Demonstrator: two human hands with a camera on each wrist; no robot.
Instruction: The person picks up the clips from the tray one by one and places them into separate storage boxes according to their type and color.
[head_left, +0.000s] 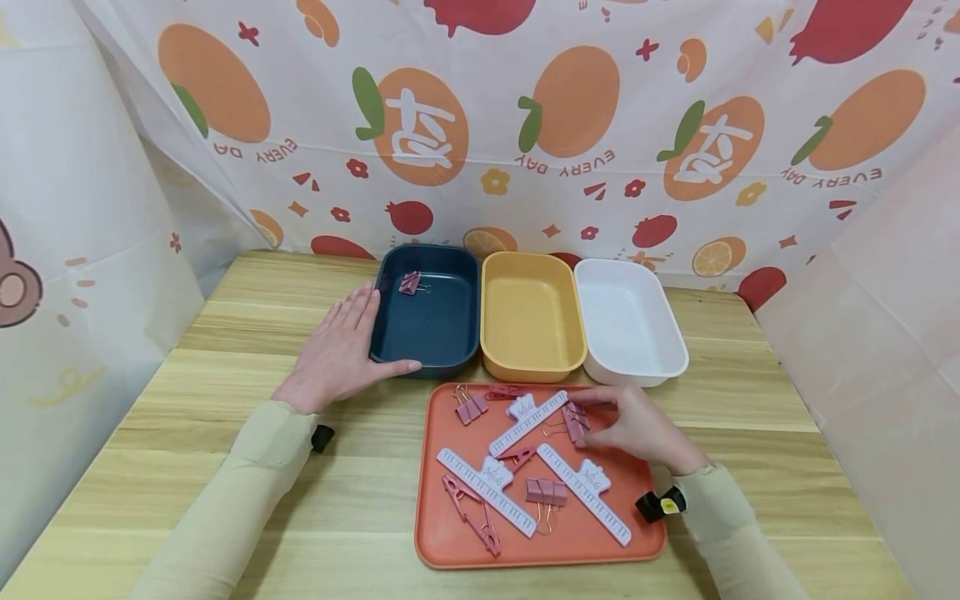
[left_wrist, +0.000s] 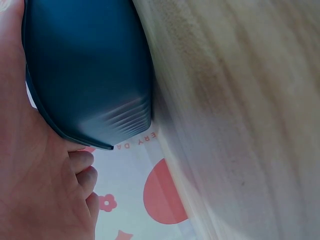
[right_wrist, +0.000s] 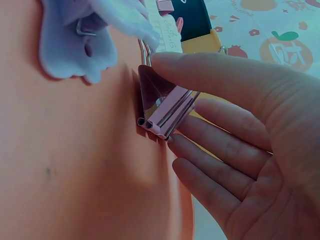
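My left hand rests along the left side of the dark blue bin, fingers straight and thumb over its near rim. One pink binder clip lies inside that bin. Over the back right of the orange tray, my right hand holds another pink binder clip between thumb and fingertips, low at the tray surface. Close to it lies a white clip with a piano-key bar. Two similar bar clips, pink binder clips and pink clothespins share the tray.
A yellow bin and a white bin stand right of the dark blue one, side by side behind the tray. All sit on a wooden table. A fruit-printed cloth hangs behind them.
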